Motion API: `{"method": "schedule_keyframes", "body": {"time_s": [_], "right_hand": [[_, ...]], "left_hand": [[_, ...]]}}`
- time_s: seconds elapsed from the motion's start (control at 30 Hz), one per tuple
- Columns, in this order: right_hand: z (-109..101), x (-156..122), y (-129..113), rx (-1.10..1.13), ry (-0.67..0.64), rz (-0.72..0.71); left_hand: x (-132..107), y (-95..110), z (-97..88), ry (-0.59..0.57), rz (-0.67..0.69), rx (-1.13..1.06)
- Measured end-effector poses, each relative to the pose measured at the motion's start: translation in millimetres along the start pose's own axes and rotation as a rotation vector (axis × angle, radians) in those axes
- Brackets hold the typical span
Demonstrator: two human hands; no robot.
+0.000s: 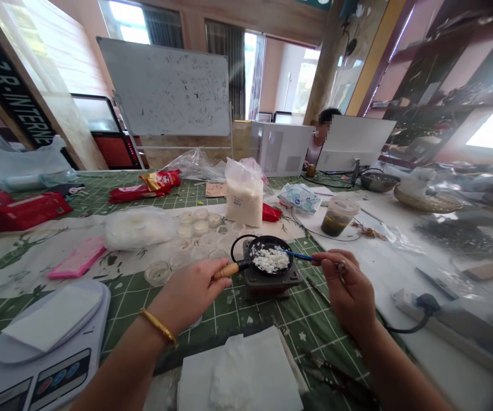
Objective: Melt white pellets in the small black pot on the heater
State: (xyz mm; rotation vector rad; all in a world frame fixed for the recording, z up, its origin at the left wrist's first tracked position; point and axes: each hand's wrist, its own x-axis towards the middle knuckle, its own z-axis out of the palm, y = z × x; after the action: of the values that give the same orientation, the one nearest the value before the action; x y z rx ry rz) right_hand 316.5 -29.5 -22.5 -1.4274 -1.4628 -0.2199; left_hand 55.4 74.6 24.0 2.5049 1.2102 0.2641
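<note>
A small black pan (258, 249) holding white flakes (271, 260) sits on a little dark burner (272, 279) on the green cutting mat. My left hand (190, 294), a gold bracelet at its wrist, is closed on the pan's wooden handle (224, 270). My right hand (349, 288) pinches a thin blue stick (300, 254) whose tip reaches into the flakes. Several small clear cups (195, 228) stand just beyond the pan. A clear bag of white granules (243, 194) stands upright behind them.
A kitchen scale (44, 348) with a paper on it lies at the near left, white tissues (241, 374) at the near edge. A tub of dark liquid (336, 216), a power strip (421, 308) and a pink mould (77, 260) lie around. A person sits behind a monitor (353, 142).
</note>
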Motion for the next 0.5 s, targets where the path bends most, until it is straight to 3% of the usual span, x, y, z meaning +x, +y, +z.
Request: {"method": "schedule_keyframes", "body": {"time_s": [0.17,0.3,0.43,0.5], "right_hand": [[-7,-2,-7,-0.065,-0.078,-0.19],[-10,-3,-7,-0.173,0.018,-0.212],[-11,-3,-12,-0.183,-0.072,-0.219],[-13,-3,-16,-0.162,-0.055,-0.211]], "left_hand": [[2,-4,2.1,-0.016,0.008,-0.008],[3,-5,2.8,-0.026,0.031,-0.004],[2,-4,1.2,-0.02,0.032,-0.01],[2,-4,0.8,-0.013,0.035,-0.009]]}}
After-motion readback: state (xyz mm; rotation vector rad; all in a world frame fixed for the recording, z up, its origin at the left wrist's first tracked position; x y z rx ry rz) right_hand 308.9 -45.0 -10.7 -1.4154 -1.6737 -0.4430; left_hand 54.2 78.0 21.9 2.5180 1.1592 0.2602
